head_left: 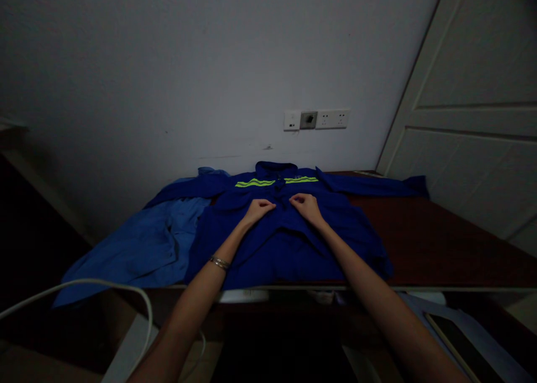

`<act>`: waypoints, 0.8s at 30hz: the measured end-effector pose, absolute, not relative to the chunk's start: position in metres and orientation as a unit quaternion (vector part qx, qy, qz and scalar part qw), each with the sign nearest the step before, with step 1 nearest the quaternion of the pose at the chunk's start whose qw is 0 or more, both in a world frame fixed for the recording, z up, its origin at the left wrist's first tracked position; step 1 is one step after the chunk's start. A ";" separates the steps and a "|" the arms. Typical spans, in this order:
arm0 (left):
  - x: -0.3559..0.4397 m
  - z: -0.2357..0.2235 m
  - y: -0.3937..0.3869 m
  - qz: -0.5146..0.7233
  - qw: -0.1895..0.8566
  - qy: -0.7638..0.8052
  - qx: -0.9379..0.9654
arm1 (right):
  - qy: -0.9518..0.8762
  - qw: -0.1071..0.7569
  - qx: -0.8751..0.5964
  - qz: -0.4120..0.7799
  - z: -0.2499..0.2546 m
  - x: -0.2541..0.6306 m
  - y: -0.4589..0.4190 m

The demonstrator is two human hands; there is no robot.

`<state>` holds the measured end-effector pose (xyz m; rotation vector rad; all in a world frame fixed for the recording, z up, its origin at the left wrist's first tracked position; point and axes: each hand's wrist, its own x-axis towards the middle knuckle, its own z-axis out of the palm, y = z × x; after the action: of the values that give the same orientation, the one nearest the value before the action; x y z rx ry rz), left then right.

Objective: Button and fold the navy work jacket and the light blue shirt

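We are pinching with our left hand (257, 211), finger and thumb together on the front of the dark blue jacket (281, 260). We are pinching the jacket the same way with our right hand (308, 207), and we are keeping the two hands near each other but apart. The dark blue jacket is lying open-armed in the middle of the frame, on the red-brown table (419, 237). Its collar is pointing up the frame, and bright yellow-green stripes (254, 183) are crossing its chest. We are wearing a shiny bracelet (220, 263) on our left wrist. A lighter blue piece of clothing (142, 243) is lying at the left, partly under the jacket's sleeve. Wall sockets (331, 119) are sitting above the jacket, right of the middle. A door (474, 165) is filling the upper right, and a white cord (104, 283) is curving through the lower left.
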<state>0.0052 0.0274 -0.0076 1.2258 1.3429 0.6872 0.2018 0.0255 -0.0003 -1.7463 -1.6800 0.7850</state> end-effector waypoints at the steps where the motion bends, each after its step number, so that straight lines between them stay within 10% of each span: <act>1: 0.003 -0.004 0.028 0.294 0.570 0.570 0.514 | -0.634 0.294 -0.654 0.291 -0.001 0.202 0.026; 10: 0.012 0.020 0.005 0.078 0.657 0.441 0.607 | -0.637 0.336 -0.636 0.278 0.004 0.195 0.021; 24: 0.020 -0.009 0.042 0.221 0.486 0.582 0.614 | -0.767 0.292 -0.542 0.179 0.016 0.187 0.014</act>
<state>0.0197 0.0415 -0.0091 1.4949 1.4152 0.5378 0.1866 0.0144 0.0159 -1.4446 -2.0446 0.4759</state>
